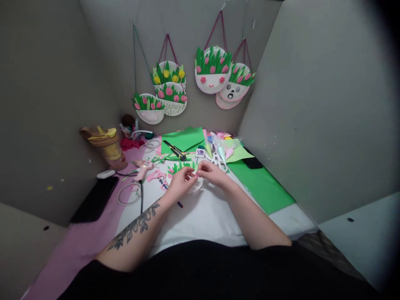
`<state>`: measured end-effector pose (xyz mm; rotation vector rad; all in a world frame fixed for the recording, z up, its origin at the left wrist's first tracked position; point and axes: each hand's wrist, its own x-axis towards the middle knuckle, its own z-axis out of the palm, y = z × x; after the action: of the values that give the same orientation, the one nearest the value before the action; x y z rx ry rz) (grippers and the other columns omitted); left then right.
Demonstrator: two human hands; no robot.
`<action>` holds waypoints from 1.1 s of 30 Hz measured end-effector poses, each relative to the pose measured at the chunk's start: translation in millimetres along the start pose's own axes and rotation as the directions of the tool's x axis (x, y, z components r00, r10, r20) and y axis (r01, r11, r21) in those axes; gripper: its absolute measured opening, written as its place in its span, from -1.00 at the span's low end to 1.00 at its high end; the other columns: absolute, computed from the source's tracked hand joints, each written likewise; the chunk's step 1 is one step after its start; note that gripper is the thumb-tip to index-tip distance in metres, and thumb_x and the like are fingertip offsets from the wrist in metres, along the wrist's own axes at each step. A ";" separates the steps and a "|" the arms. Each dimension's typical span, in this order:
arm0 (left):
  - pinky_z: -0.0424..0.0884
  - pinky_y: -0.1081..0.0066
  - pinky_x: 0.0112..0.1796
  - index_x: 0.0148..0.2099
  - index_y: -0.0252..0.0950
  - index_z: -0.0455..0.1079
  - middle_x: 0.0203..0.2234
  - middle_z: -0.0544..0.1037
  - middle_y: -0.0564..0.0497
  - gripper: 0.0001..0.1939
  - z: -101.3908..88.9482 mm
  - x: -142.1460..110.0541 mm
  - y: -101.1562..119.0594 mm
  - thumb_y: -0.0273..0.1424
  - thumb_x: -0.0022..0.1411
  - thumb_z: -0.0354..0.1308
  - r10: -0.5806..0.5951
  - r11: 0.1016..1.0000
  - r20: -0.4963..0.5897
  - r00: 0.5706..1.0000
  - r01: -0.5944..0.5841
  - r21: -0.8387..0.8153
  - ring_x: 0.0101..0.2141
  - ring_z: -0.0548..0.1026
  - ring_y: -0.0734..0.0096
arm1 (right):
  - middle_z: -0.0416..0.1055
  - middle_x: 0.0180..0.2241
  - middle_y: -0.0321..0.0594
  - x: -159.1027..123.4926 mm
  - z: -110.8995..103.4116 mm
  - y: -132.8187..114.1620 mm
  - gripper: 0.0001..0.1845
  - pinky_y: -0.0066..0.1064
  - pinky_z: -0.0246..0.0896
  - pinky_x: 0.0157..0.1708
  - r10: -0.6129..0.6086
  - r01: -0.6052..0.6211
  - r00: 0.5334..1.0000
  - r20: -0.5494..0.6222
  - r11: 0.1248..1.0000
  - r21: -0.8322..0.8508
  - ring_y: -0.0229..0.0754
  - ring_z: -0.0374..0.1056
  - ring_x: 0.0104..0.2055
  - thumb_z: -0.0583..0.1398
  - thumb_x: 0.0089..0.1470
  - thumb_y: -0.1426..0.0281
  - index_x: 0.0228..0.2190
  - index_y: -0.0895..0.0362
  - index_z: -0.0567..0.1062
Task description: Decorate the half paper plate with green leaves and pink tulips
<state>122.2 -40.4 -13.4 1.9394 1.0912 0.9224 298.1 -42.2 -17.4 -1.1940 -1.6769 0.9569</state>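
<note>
Over a white paper plate (195, 188) with green paper leaves (179, 166) along its top, both hands meet fingertip to fingertip. Between them is a small pink piece (196, 175), too small to make out fully, perhaps paper. My left hand (183, 181) pinches it from the left. From the right, the fingers of my right hand (211, 173) are closed at the same spot. A pink flower (170, 171) shows on the plate's left side; my hands hide much of the rest. Just behind is a small white sign (200, 153) with a written character.
A yellow-and-black utility knife (175, 151) lies on green sheets (193, 135). Left are a pink glue gun (144, 170), tape rings (128, 194), a dark phone or tablet (95, 200) and a cup (109, 146). Green card (265, 187) lies right. Decorated plates (214, 81) hang on the wall.
</note>
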 end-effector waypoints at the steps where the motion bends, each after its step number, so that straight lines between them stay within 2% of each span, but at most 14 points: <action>1: 0.40 0.40 -0.31 -0.17 -0.37 0.37 -0.37 0.53 -0.05 -0.71 0.9 0.6 -0.4 -0.31 0.08 0.17 -0.009 0.998 -0.008 1.000 0.008 -0.066 -0.36 0.49 0.37 | 0.24 -0.53 -0.39 -1.0 3.6 -3.2 -0.90 -0.48 0.08 -0.45 -0.017 0.017 1.000 -0.007 1.000 -0.005 -0.30 0.18 -0.48 0.16 -0.07 0.41 -0.47 0.12 0.29; 5: 0.38 0.44 -0.36 -0.29 -0.38 0.40 -0.44 0.54 -0.04 -0.72 1.0 1.4 -1.3 -0.24 0.07 0.20 -0.058 0.958 0.017 0.998 0.060 -0.281 -0.41 0.49 0.40 | 0.26 -0.48 -0.38 -2.8 15.8 -6.0 -0.88 -0.46 0.14 -0.42 -0.061 0.061 0.996 -0.064 0.998 0.001 -0.29 0.21 -0.44 0.16 -0.04 0.39 -0.40 0.11 0.29; 9: 0.39 0.46 -0.40 -0.28 -0.38 0.43 -0.47 0.53 -0.02 -0.68 -1.3 1.0 -1.0 -0.21 0.03 0.24 -0.115 0.917 -0.012 0.993 0.102 -0.385 -0.44 0.48 0.42 | 0.29 -0.45 -0.36 -3.0 24.4 -2.0 -0.82 -0.43 0.20 -0.37 -0.091 0.098 0.987 -0.129 0.994 0.052 -0.27 0.27 -0.41 0.17 0.00 0.36 -0.33 0.10 0.28; 12: 0.39 0.47 -0.42 -0.26 -0.36 0.44 -0.45 0.54 -0.01 -0.71 -1.0 1.1 -0.3 -0.24 0.03 0.23 -0.136 0.904 -0.059 0.989 0.100 -0.417 -0.45 0.48 0.45 | 0.32 -0.43 -0.34 -3.3 31.0 -0.7 -0.81 -0.42 0.22 -0.37 -0.090 0.107 0.985 -0.148 0.988 0.111 -0.26 0.31 -0.39 0.16 0.03 0.33 -0.30 0.09 0.26; 18: 0.39 0.49 -0.43 -0.21 -0.34 0.47 -0.44 0.55 0.00 -0.72 -0.4 1.8 2.1 -0.29 0.04 0.19 -0.142 0.893 -0.042 0.989 0.109 -0.436 -0.47 0.46 0.47 | 0.28 -0.46 -0.36 -6.1 37.7 -2.8 -0.74 -0.44 0.17 -0.43 -0.102 0.141 0.964 -0.246 0.979 0.147 -0.27 0.26 -0.44 0.21 0.00 0.30 -0.30 0.08 0.24; 25: 0.38 0.48 -0.46 -0.36 -0.35 0.50 -0.47 0.55 -0.02 -0.82 -7.1 -0.1 6.2 -0.33 0.05 0.17 -0.071 0.965 -0.116 0.991 0.039 -0.259 -0.45 0.47 0.41 | 0.24 -0.48 -0.39 -8.9 35.8 -1.0 -0.78 -0.43 0.14 -0.43 -0.100 0.127 0.976 -0.194 0.983 0.134 -0.28 0.23 -0.46 0.18 -0.02 0.38 -0.31 0.07 0.23; 29: 0.39 0.48 -0.50 -0.28 -0.36 0.49 -0.47 0.56 -0.04 -0.77 -5.5 0.3 2.6 -0.33 0.00 0.24 -0.131 0.932 -0.144 0.981 0.073 -0.354 -0.43 0.49 0.37 | 0.26 -0.49 -0.39 -8.0 36.9 -0.1 -0.76 -0.44 0.13 -0.44 -0.072 0.113 0.975 -0.209 0.975 0.191 -0.28 0.24 -0.46 0.20 -0.03 0.36 -0.33 0.07 0.23; 33: 0.41 0.48 -0.50 -0.11 -0.37 0.43 -0.42 0.57 -0.06 -0.61 -2.6 4.5 -6.7 -0.29 0.00 0.26 -0.186 0.875 -0.066 0.980 0.135 -0.464 -0.42 0.50 0.38 | 0.28 -0.50 -0.39 -8.1 36.2 -0.6 -0.70 -0.45 0.11 -0.47 -0.033 0.091 0.971 -0.239 0.967 0.237 -0.29 0.25 -0.48 0.25 -0.07 0.33 -0.33 0.07 0.23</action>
<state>119.2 -33.2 -16.7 1.4037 0.9700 1.0891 265.8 -54.1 -31.2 -1.0367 -1.3581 0.9181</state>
